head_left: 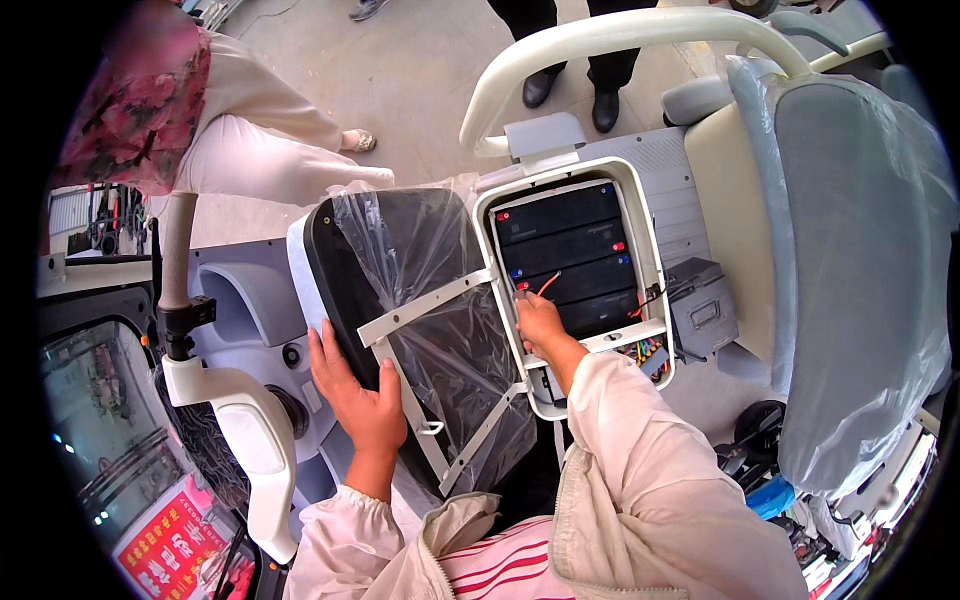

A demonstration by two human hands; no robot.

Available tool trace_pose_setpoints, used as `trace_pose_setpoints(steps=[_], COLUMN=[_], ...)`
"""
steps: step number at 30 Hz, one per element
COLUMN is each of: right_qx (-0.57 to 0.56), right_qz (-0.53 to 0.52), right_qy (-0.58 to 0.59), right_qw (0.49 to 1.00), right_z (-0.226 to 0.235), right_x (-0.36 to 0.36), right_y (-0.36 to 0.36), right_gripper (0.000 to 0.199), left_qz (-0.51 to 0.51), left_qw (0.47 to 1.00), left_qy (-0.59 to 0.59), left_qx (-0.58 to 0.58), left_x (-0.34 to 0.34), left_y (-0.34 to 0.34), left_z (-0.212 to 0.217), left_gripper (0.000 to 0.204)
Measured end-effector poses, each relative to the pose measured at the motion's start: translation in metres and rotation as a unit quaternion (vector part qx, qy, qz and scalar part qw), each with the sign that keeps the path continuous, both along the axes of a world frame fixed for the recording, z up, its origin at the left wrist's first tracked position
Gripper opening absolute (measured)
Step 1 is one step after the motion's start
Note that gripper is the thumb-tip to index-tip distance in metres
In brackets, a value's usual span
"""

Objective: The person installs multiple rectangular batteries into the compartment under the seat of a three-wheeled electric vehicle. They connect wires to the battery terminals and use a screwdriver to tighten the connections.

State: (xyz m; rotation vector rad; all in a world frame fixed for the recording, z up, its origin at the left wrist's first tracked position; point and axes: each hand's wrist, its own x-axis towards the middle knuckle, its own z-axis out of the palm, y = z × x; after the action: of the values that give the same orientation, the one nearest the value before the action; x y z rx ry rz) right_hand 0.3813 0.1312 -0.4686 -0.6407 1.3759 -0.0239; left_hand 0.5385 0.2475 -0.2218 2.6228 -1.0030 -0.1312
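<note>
A plastic-wrapped black seat (pixel 400 235) lies tipped over to the left on its white metal bracket (pixel 425 305). My left hand (pixel 362 398) rests on the seat's near left edge, fingers spread and thumb apart. Beside the seat, a cream-rimmed battery compartment (pixel 650 215) stands uncovered. Several black batteries (pixel 560 215) sit in it side by side, with red and blue terminals. My right hand (pixel 541 322) reaches in at the left side, fingers closed beside a red terminal. A short red wire (pixel 549 283) sticks up just past the fingertips; what the fingers grip is hidden.
Coloured wires (pixel 645 354) fill a small bay at the compartment's near end. A grey metal box (pixel 703 310) adjoins its right side. Farther right stands a plastic-covered grey seat (pixel 850 250). A handlebar grip (pixel 177 250) rises at left; a cream rail (pixel 620 35) arches behind. Two people stand beyond.
</note>
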Motion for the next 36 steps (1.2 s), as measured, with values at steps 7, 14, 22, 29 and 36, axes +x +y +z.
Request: trace_pose_setpoints(steps=[7,14,22,29,36], right_qx=[0.26,0.179,0.09,0.08,-0.148], right_qz=[-0.15,-0.09,-0.079,0.058,0.315], right_qy=[0.007,0.02,0.116,0.035,0.146], right_qw=[0.954,0.98,0.986,0.994,0.926], right_z=[-0.015,-0.026,-0.025,-0.032,-0.031], right_x=[0.012,0.045,0.056,0.025,0.021], right_y=[-0.062,-0.032,-0.026,-0.029,-0.031], right_gripper=[0.008,0.02,0.032,0.029,0.044], left_qz=[0.0,-0.006,-0.004,-0.013,-0.018], left_qw=[1.0,1.0,0.999,0.999,0.998], left_qy=[0.027,0.025,0.041,0.053,0.058], left_qx=[-0.011,0.0,-0.006,0.003,-0.012], left_x=[-0.004,-0.001,0.0,0.002,0.002], left_y=[-0.008,-0.008,-0.006,-0.005,-0.007], left_z=[-0.003,-0.004,-0.004,0.0,-0.002], left_gripper=[0.077,0.078,0.077,0.076,0.075])
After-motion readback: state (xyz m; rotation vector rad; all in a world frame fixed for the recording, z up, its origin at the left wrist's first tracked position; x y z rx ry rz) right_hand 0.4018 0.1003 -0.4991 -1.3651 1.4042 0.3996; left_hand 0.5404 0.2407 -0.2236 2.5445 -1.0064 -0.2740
